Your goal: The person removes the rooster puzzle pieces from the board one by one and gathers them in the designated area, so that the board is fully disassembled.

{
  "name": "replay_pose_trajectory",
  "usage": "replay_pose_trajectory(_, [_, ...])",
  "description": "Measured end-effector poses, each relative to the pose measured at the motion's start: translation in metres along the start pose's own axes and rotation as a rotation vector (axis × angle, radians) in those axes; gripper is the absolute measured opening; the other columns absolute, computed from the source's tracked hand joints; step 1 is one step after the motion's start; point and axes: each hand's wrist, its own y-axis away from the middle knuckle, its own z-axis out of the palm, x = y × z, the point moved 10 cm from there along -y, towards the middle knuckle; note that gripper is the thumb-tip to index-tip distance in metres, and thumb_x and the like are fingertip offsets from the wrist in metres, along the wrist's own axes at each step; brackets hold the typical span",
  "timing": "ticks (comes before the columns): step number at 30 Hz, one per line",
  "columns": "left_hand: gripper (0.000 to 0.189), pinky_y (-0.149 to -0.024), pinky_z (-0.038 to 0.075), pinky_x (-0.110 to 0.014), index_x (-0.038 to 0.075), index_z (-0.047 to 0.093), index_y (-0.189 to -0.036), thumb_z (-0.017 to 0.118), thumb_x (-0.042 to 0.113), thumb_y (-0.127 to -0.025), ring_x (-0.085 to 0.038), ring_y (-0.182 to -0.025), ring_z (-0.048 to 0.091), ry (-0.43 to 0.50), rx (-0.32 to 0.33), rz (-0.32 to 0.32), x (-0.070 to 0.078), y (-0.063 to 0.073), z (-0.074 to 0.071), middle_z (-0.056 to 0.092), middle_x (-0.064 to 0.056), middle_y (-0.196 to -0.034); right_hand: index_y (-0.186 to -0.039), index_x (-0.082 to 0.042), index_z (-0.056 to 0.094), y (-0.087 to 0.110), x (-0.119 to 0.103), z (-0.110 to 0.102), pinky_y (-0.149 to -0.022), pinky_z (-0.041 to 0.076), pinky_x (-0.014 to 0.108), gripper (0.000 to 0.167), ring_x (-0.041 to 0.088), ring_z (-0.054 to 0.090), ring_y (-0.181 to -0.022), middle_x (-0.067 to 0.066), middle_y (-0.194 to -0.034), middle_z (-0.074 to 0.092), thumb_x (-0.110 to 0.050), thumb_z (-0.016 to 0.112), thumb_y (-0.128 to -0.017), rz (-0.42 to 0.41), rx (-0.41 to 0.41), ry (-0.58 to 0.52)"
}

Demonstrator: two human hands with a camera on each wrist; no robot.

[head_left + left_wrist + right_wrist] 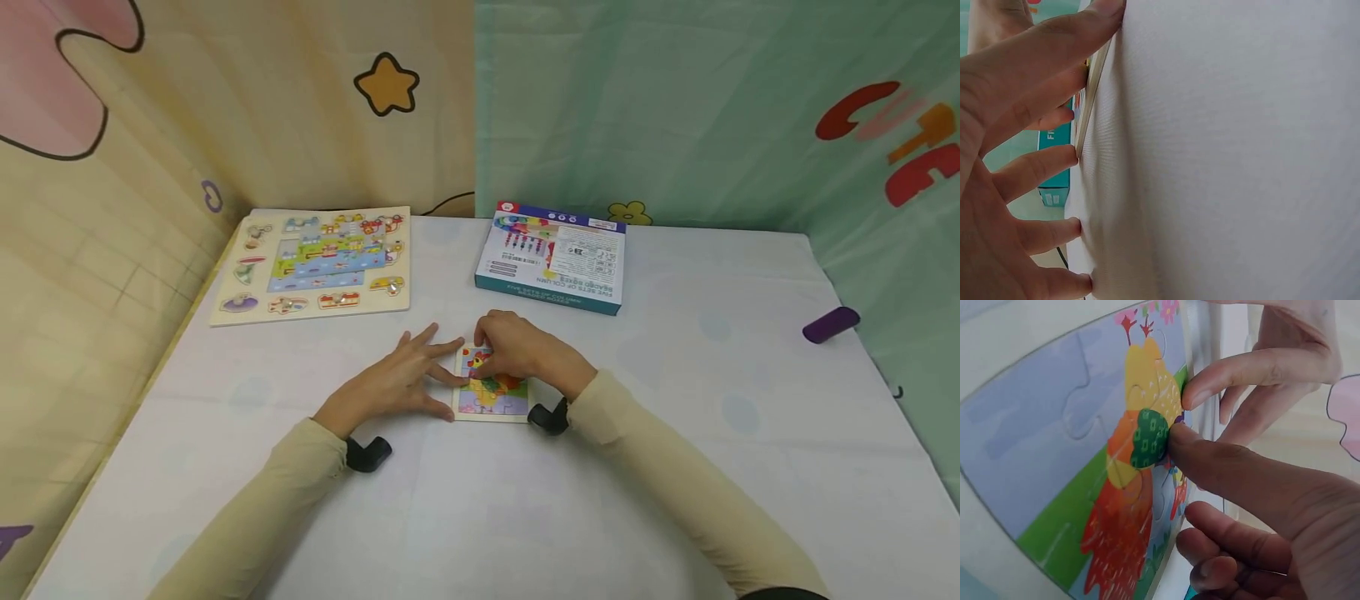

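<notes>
A small jigsaw puzzle (495,404) of a colourful hen lies in a pale frame on the white table. Its pieces (1047,412) sit flat inside the frame where they show; part of the picture is covered by the right hand. My left hand (401,379) is spread at the left side of the puzzle. In the left wrist view its thumb (1079,34) and a finger (1044,169) touch the frame's edge. My right hand (521,346) is over the puzzle's upper part. Its thumb (1210,456) presses the picture, while the other fingers bend near the far edge.
Behind the left hand lies a wooden knob puzzle board (300,313) with stacked picture sheets on it. A flat teal and white box (551,258) rests behind the right hand. Far right is a dark purple cylinder (831,325). Printed curtains (637,108) border the table.
</notes>
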Motion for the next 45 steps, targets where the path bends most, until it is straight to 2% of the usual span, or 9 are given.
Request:
replay_pose_trajectory(5, [0.052, -0.107, 0.012, -0.074, 0.022, 0.075, -0.114, 0.088, 0.042, -0.068, -0.048, -0.146, 0.011, 0.003, 0.018, 0.006, 0.000, 0.000, -0.001, 0.043, -0.007, -0.152, -0.104, -0.005, 0.065, -0.001, -0.002, 0.000, -0.066, 0.049, 0.024, 0.036, 0.019, 0.054, -0.084, 0.004, -0.090, 0.057, -0.028, 0.082, -0.082, -0.001, -0.008, -0.009])
replay_pose_trajectory(9, [0.052, -0.107, 0.012, -0.074, 0.022, 0.075, -0.115, 0.088, 0.043, -0.069, -0.048, -0.146, 0.011, 0.006, 0.008, 0.003, -0.001, 0.001, 0.002, 0.042, -0.007, -0.152, -0.101, -0.006, 0.063, 0.000, 0.000, 0.001, -0.065, 0.048, 0.024, 0.035, 0.018, 0.053, -0.082, 0.004, -0.089, 0.057, -0.025, 0.083, -0.080, -0.013, -0.009, -0.067])
replay_pose_trajectory(13, [0.052, -0.106, 0.013, -0.075, 0.023, 0.075, -0.115, 0.087, 0.043, -0.069, -0.048, -0.145, 0.012, -0.006, 0.015, 0.015, 0.000, 0.001, 0.002, 0.043, -0.007, -0.152, -0.100, -0.007, 0.063, 0.001, 0.004, -0.002, -0.069, 0.049, 0.024, 0.027, 0.017, 0.054, -0.080, 0.003, -0.089, 0.060, -0.022, 0.079, -0.085, -0.042, 0.026, -0.138])
replay_pose_trajectory(19, [0.052, -0.106, 0.012, -0.075, 0.023, 0.076, -0.115, 0.088, 0.042, -0.068, -0.048, -0.146, 0.012, -0.010, 0.024, 0.022, 0.001, 0.000, 0.000, 0.043, -0.007, -0.152, -0.096, -0.007, 0.065, 0.004, 0.005, -0.011, -0.066, 0.050, 0.024, 0.010, 0.016, 0.057, -0.072, 0.002, -0.084, 0.064, -0.015, 0.070, -0.092, -0.096, 0.090, -0.231])
replay_pose_trajectory(26, [0.052, -0.107, 0.011, -0.073, 0.023, 0.075, -0.116, 0.087, 0.044, -0.069, -0.047, -0.146, 0.010, -0.010, 0.006, -0.002, -0.002, 0.001, 0.000, 0.041, -0.006, -0.153, -0.103, -0.007, 0.069, 0.007, 0.006, -0.013, -0.070, 0.050, 0.024, 0.014, 0.016, 0.058, -0.078, 0.001, -0.089, 0.066, -0.014, 0.071, -0.091, -0.117, 0.109, -0.330])
replay_pose_trajectory(30, [0.052, -0.107, 0.012, -0.074, 0.023, 0.075, -0.116, 0.087, 0.044, -0.070, -0.047, -0.146, 0.011, -0.012, 0.009, 0.001, -0.002, 0.001, 0.000, 0.041, -0.006, -0.153, -0.102, -0.010, 0.073, 0.009, 0.004, -0.015, -0.069, 0.050, 0.026, 0.013, 0.017, 0.057, -0.080, -0.001, -0.087, 0.066, -0.015, 0.073, -0.090, -0.126, 0.122, -0.325])
replay_pose_trajectory(37, [0.052, -0.106, 0.012, -0.074, 0.023, 0.075, -0.116, 0.087, 0.045, -0.070, -0.048, -0.145, 0.011, -0.013, 0.005, 0.007, -0.001, 0.001, -0.001, 0.041, -0.006, -0.153, -0.098, -0.013, 0.075, 0.010, 0.011, -0.014, -0.065, 0.053, 0.026, 0.010, 0.016, 0.061, -0.077, -0.004, -0.088, 0.069, -0.017, 0.075, -0.088, -0.096, 0.153, -0.348])
replay_pose_trajectory(45, [0.052, -0.107, 0.012, -0.073, 0.023, 0.074, -0.117, 0.087, 0.043, -0.071, -0.047, -0.146, 0.010, -0.008, -0.008, -0.004, -0.001, 0.002, 0.001, 0.040, -0.006, -0.154, -0.098, -0.010, 0.078, 0.022, 0.037, -0.015, -0.064, 0.049, 0.027, 0.013, 0.020, 0.061, -0.075, 0.000, -0.093, 0.074, -0.018, 0.077, -0.087, -0.029, 0.157, -0.551])
